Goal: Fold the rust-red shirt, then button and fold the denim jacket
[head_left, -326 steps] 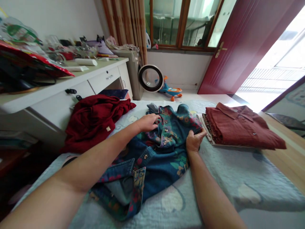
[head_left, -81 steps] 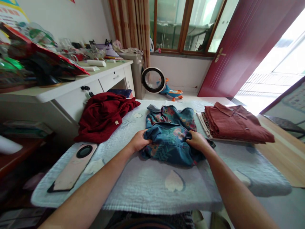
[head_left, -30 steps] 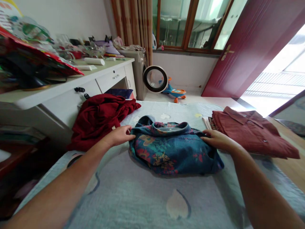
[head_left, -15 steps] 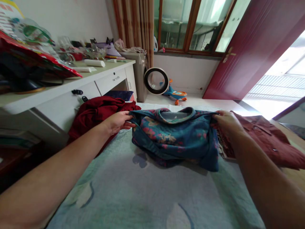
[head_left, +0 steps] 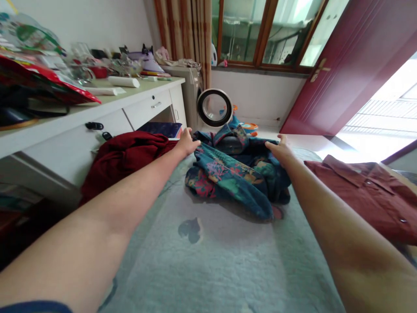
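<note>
fingers (head_left: 196, 144) of the left hand (head_left: 186, 144) and right hand (head_left: 281, 152) are pinched on the floral garment (head_left: 225, 170), best tugged evenly outward.

Home interior: washing machine (head_left: 190, 93), curtain (head_left: 184, 30), cluttered desk (head_left: 140, 111).

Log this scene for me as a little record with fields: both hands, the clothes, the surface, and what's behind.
Left hand: at the flowered denim garment's left edge; grip unclear
Right hand: at its right edge; grip unclear
Garment: rumpled, collar toward the far side
Left: heaped dark red cloth, by a white desk
Right: rust-coloured shirt, buttons showing
Surface: pale cloth with heart shapes
Behind: open round washer door, open red door
</note>
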Available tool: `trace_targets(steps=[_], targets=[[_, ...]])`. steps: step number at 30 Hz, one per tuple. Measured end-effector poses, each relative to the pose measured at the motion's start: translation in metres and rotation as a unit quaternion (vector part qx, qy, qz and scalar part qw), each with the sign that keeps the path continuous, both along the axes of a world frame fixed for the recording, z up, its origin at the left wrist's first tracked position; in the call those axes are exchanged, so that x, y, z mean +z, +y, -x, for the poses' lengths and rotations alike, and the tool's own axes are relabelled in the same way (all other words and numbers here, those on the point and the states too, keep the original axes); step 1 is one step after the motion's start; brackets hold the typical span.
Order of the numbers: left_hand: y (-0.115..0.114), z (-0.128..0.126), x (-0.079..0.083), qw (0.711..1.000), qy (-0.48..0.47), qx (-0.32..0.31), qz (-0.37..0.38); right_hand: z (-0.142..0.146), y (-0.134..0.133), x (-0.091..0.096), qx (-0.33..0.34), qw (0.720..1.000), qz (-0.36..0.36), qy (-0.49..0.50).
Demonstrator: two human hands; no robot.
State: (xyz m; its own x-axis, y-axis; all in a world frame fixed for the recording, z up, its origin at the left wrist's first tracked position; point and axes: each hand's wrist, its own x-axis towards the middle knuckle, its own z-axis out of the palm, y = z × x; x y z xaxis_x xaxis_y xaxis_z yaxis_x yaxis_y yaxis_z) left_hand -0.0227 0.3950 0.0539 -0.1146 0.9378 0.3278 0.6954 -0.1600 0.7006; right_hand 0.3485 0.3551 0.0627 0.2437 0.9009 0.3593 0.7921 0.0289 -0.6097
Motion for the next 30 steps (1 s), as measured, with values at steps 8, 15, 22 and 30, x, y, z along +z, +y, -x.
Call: trace_targets(steps=[8, 15, 22, 30], targets=[[-0.112, -0.022, -0.013, 0.911, 0.213, -0.348, -0.061, 0.014, -0.083, -0.008, 0.096, 0.972, 0.077, -0.201], [-0.147, -0.042, -0.036, 0.886, 0.349, -0.305, -0.006, 0.011, -0.142, -0.030, 0.033, 0.977, 0.111, -0.178], [-0.129, -0.025, -0.020, 0.933, 0.114, -0.337, 0.044, 0.014, -0.142, -0.031, 0.030, 0.987, 0.069, 0.139], [-0.131, 0.032, 0.005, 0.931, -0.299, -0.196, 0.078, -0.009, -0.166, 0.008, 0.061, 0.892, 0.147, 0.422]])
